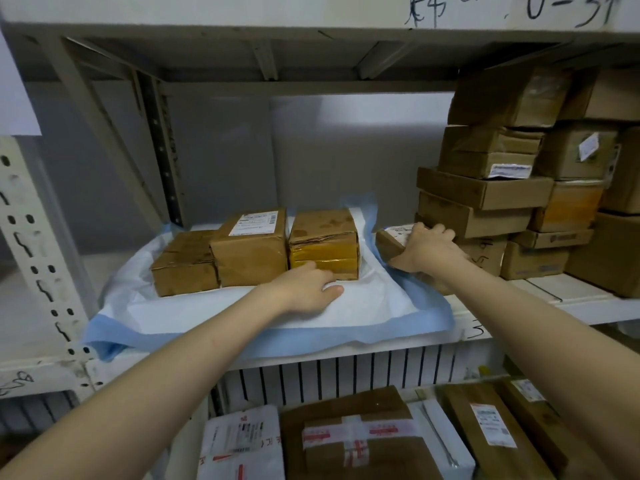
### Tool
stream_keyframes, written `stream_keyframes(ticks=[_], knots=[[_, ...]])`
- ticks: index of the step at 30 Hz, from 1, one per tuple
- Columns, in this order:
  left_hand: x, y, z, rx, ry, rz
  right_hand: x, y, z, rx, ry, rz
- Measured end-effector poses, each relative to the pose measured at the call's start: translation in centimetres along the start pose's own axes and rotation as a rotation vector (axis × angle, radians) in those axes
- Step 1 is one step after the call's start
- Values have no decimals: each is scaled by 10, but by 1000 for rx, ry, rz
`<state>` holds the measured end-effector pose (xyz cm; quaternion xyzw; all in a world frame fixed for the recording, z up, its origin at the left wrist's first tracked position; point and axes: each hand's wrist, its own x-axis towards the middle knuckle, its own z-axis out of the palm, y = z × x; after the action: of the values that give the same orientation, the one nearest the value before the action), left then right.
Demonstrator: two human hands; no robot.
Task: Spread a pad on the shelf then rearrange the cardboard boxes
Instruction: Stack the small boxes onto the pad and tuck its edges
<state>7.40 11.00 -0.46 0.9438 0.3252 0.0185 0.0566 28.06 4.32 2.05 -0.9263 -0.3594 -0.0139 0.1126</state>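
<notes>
— Where is the pad seen?
— The pad (242, 317) is spread over the left part of the shelf (571, 299). It is white in the middle with a blue border, and its front edge is draped over the shelf's lip.
— What is set on it?
— Three cardboard boxes are lined up side by side: a plain box (185, 261) at the left, a labelled box (249, 251) in the middle and a taped box (323, 244) at the right.
— How is the left hand (306, 289) placed?
— It is laid palm down on the pad, just in front of the taped box. Its fingers (311, 270) are stretched loosely toward the foot of that box and the thumb is spread sideways on the pad. Nothing is gripped.
— And the right hand (427, 249)?
— It is closed round a small box (389, 242) at the pad's right edge. Its fingers (438, 232) are curled over the top and the thumb is pressed to the near side. The small box is held just beside the stack of boxes (485, 192) piled at the right of the shelf. Whether it is lifted clear cannot be told.
— Below?
— Parcels (346, 441) are laid on the lower level.
</notes>
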Motion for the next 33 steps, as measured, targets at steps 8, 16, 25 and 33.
stream_keyframes(ticks=[8, 16, 25, 33], knots=[[3, 9, 10, 88, 54, -4, -1, 8, -17, -24, -54, -40], [13, 23, 1, 45, 40, 14, -3, 8, -27, -106, -102, 6], [24, 59, 7, 3, 123, 86, -16, 18, -4, -78, 57, 9], [28, 65, 8, 17, 136, 86, -23, 22, 3, 8, 225, -50]])
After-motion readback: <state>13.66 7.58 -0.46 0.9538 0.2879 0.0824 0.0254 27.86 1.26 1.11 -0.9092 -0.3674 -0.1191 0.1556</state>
